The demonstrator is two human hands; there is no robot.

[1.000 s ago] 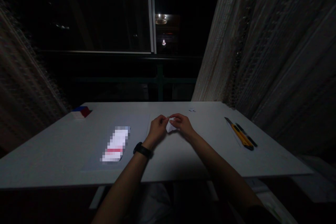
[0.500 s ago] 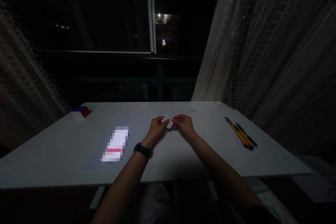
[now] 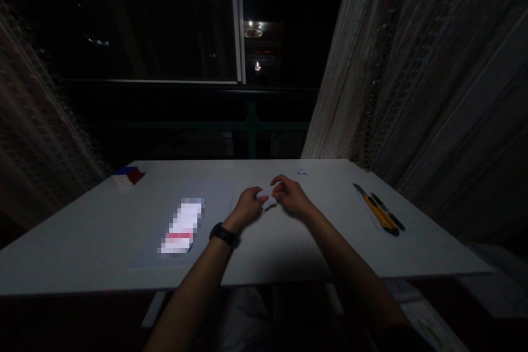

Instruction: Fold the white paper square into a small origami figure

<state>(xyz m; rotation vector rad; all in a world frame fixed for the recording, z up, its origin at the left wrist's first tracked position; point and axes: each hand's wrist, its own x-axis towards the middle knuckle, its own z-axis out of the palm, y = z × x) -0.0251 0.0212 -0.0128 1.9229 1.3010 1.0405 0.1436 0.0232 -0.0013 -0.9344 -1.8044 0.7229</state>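
The small white paper piece has tipped flatter, pinched by the left hand, the right hand's grip at three o'clock unclear.

Both hands, white paper, yellow cutter
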